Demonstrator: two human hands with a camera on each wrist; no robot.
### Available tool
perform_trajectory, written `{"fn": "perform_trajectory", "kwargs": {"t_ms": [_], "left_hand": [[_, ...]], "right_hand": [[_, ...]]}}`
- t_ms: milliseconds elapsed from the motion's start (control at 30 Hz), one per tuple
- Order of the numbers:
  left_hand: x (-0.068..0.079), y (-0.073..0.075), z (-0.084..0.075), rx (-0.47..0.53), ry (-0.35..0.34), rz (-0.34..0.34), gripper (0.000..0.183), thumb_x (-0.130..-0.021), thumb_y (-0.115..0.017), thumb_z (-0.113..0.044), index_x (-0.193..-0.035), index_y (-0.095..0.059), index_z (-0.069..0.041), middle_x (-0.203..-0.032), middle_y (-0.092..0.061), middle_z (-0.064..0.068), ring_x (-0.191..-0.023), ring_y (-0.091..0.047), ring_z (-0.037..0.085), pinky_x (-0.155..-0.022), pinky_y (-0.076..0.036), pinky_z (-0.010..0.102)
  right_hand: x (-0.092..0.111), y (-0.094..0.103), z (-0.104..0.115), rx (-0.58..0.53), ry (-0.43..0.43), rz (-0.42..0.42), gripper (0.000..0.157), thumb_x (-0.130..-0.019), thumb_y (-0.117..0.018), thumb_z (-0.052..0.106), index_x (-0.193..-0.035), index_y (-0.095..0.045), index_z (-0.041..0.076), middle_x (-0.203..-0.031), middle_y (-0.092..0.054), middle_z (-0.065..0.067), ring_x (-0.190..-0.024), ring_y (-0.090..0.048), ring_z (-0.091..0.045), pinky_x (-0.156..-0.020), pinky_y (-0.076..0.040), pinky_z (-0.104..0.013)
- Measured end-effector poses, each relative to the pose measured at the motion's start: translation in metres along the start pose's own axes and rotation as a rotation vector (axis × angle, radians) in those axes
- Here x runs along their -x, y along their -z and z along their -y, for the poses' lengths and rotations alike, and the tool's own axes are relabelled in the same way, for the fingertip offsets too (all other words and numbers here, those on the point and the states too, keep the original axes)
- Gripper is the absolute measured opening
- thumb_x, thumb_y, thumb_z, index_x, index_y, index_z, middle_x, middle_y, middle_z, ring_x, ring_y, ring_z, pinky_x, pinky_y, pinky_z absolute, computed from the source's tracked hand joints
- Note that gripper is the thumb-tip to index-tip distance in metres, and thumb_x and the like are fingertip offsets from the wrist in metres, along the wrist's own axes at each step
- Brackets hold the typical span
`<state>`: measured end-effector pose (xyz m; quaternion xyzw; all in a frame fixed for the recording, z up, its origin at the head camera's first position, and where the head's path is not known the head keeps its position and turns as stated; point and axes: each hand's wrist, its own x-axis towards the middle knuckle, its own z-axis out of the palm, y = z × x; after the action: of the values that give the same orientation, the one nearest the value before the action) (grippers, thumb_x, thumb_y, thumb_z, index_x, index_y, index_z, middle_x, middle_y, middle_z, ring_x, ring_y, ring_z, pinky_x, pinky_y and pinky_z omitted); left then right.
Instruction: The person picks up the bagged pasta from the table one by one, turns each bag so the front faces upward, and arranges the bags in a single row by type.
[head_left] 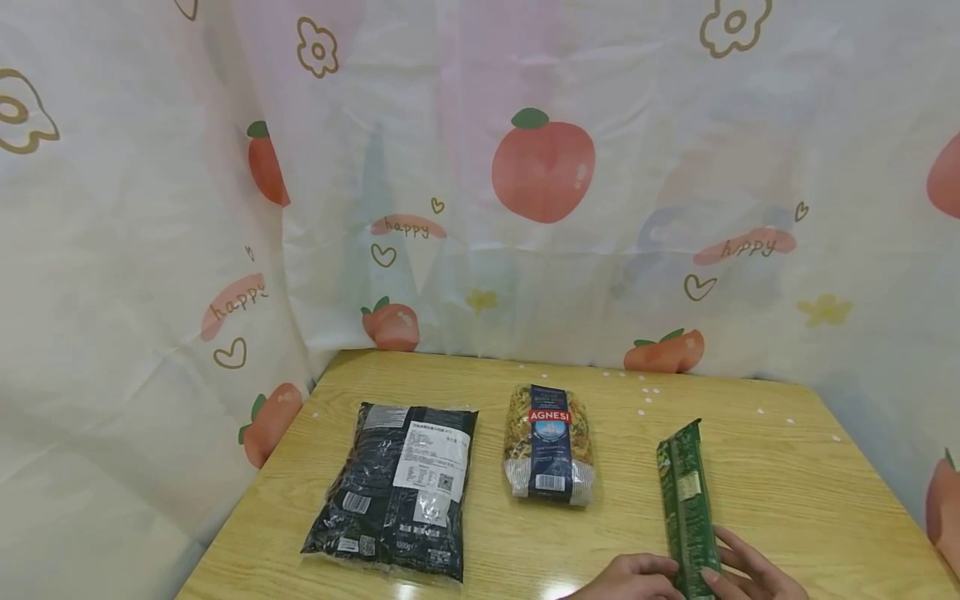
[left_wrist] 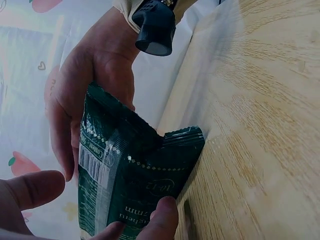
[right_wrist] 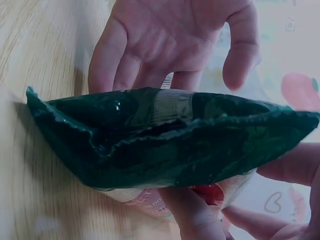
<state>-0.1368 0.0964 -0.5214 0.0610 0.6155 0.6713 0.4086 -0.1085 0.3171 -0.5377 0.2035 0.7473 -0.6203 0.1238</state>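
Note:
Both hands hold a green spaghetti packet [head_left: 686, 500] upright-tilted near the table's front right. The left hand [head_left: 633, 579] grips its left side, with fingers bent against it. On the other side is the right hand [head_left: 753, 571], its thumb on the packet's face and other fingers by the right edge. In the left wrist view the packet [left_wrist: 145, 170] shows a barcode and a crimped near end touching or close to the wood. The right wrist view looks onto the jagged end of the packet [right_wrist: 200, 155]; whether it is torn is unclear.
A clear-sided AGNESI pasta bag [head_left: 551, 446] lies mid-table. To its left is a large black bag [head_left: 397, 492] with a white label. Small white spots dot the wooden table [head_left: 780, 467]. A fruit-patterned curtain [head_left: 480, 275] stands behind the table and at its sides.

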Motion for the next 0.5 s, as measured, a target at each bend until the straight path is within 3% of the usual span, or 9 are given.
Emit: {"fn": "perform_trajectory", "kwargs": {"t_ms": [167,233,400,500], "left_hand": [[0.002,-0.001,0.001,0.009,-0.019,-0.025,0.035,-0.097,-0.061,-0.017,-0.130,-0.069,-0.008,-0.118,-0.075,0.003,-0.111,-0.070,0.016,-0.099,-0.058,0.035],[0.003,-0.002,0.002,0.025,-0.034,-0.035,0.035,-0.095,-0.061,-0.015,-0.128,-0.069,-0.007,-0.116,-0.075,0.004,-0.111,-0.070,0.019,-0.100,-0.058,0.038],[0.004,0.000,0.004,0.083,-0.023,0.006,0.033,-0.096,-0.062,-0.017,-0.127,-0.069,-0.010,-0.112,-0.074,-0.002,-0.103,-0.069,0.010,-0.095,-0.058,0.027],[0.004,0.001,0.004,0.084,-0.023,0.022,0.032,-0.096,-0.062,-0.017,-0.126,-0.069,-0.010,-0.112,-0.074,-0.002,-0.102,-0.069,0.010,-0.096,-0.057,0.029]], "right_hand": [[0.002,-0.007,0.005,-0.019,-0.010,-0.041,0.100,-0.094,-0.073,0.047,-0.164,-0.018,0.000,-0.146,-0.053,-0.031,-0.109,-0.070,-0.022,-0.084,-0.064,-0.045],[0.003,-0.008,0.007,-0.014,-0.020,-0.037,0.100,-0.094,-0.072,0.048,-0.163,-0.019,-0.001,-0.149,-0.048,-0.034,-0.108,-0.071,-0.022,-0.084,-0.064,-0.044],[0.004,-0.012,0.006,-0.004,-0.013,-0.017,0.098,-0.095,-0.069,0.052,-0.162,-0.022,-0.002,-0.158,-0.032,-0.039,-0.110,-0.071,-0.026,-0.085,-0.063,-0.045],[0.006,-0.015,0.004,-0.077,-0.015,-0.008,0.093,-0.095,-0.071,0.048,-0.161,-0.028,0.000,-0.148,-0.050,-0.029,-0.111,-0.071,-0.026,-0.086,-0.063,-0.044]]}}
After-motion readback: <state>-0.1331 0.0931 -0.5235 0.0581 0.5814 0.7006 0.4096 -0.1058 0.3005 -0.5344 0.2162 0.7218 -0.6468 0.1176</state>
